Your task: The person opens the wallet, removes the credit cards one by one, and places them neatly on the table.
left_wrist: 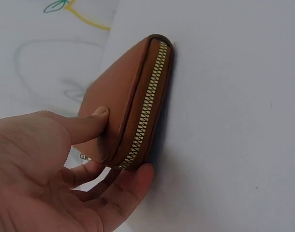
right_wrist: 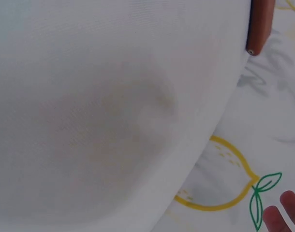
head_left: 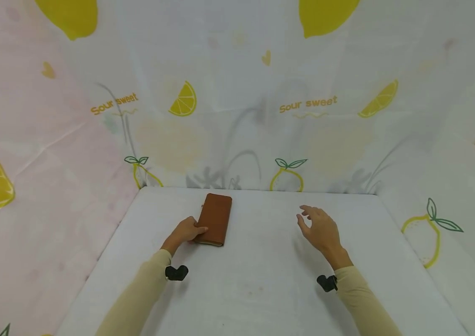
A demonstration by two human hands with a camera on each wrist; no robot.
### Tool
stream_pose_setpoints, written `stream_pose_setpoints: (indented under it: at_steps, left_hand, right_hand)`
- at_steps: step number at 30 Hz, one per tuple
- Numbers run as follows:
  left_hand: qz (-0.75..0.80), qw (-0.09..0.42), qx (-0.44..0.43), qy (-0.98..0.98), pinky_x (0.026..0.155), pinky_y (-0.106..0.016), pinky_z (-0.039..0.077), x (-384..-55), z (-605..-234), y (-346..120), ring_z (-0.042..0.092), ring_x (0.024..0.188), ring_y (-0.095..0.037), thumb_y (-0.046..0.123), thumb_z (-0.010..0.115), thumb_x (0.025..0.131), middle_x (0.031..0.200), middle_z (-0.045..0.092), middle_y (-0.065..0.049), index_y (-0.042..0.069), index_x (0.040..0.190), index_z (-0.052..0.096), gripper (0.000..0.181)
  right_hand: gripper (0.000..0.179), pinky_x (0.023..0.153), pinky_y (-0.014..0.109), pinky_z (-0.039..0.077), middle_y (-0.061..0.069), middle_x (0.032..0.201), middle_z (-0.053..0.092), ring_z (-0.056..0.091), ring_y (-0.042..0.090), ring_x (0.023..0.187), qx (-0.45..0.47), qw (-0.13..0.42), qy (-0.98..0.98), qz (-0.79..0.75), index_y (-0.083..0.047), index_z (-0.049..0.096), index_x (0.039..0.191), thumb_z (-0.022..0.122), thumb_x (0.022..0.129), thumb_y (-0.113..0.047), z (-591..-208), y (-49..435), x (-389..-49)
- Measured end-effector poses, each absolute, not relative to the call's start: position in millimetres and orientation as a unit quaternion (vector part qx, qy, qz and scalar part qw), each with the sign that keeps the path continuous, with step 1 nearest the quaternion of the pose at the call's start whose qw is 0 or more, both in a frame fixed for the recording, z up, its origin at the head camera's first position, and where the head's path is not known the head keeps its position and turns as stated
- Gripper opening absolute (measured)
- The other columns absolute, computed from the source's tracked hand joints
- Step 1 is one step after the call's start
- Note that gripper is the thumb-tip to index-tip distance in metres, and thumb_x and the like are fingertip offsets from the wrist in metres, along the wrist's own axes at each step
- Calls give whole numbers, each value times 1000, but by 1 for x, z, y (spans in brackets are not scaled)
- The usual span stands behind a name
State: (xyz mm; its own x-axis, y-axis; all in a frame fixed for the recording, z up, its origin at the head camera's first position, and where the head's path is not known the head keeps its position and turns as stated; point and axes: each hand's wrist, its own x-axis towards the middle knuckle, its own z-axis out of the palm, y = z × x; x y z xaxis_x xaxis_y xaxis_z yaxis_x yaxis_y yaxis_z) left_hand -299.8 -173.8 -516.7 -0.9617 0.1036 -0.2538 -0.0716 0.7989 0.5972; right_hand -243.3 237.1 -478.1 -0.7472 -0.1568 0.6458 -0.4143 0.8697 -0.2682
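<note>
A brown zip-around wallet (head_left: 215, 218) is at the left back of the white table. My left hand (head_left: 187, 229) grips its near left corner. In the left wrist view the thumb (left_wrist: 100, 116) lies on the wallet's broad face, and the other fingers reach under its lower edge; the gold zipper (left_wrist: 145, 108) is closed along the side. Well to the right, my right hand (head_left: 320, 229) hovers over the table holding nothing, its fingers loosely bent. The right wrist view catches only two fingertips (right_wrist: 275, 220) at its corner, with an end of the wallet (right_wrist: 260, 26) at the top.
The white table (head_left: 262, 289) meets a cloth backdrop (head_left: 237, 140) printed with lemons and lettering at the back and both sides. Each wrist wears a dark strap piece, one at the left sleeve (head_left: 136, 289) and one at the right sleeve (head_left: 363, 298).
</note>
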Motion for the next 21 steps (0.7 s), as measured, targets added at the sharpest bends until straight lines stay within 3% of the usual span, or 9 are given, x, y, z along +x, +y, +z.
stream_pose_setpoints:
  at_steps: [7, 11, 17, 21]
  left_hand:
    - [390, 52, 68, 917, 65, -34, 50, -295, -497, -162, 60, 83, -25, 19, 76, 86, 98, 61, -13, 1, 104, 54, 33]
    - [396, -9, 142, 907, 74, -39, 51, -288, -481, -151, 63, 91, -26, 8, 82, 78, 97, 66, -9, 5, 102, 60, 33]
    - [409, 12, 237, 881, 81, -36, 51, -272, -473, -136, 63, 91, -16, 5, 84, 75, 92, 68, 3, 9, 101, 68, 31]
    - [414, 27, 277, 867, 81, -33, 52, -260, -474, -129, 63, 91, -13, 5, 85, 73, 94, 68, 6, 10, 103, 69, 34]
  right_hand:
    - [28, 60, 42, 54, 10, 88, 71, 66, 29, 80, 167, 318, -911, 202, -2, 71, 109, 72, 86, -18, -476, 230, -240]
    - [24, 60, 39, 54, 9, 89, 71, 66, 26, 79, 191, 331, -902, 202, -2, 72, 106, 74, 85, -14, -473, 226, -239]
    - [18, 65, 29, 56, 5, 92, 70, 67, 17, 79, 278, 266, -869, 312, -3, 73, 97, 74, 82, 6, -463, 213, -234]
    - [19, 65, 24, 55, 0, 91, 70, 67, 13, 82, 318, 195, -852, 367, -7, 74, 94, 75, 81, 7, -456, 200, -228]
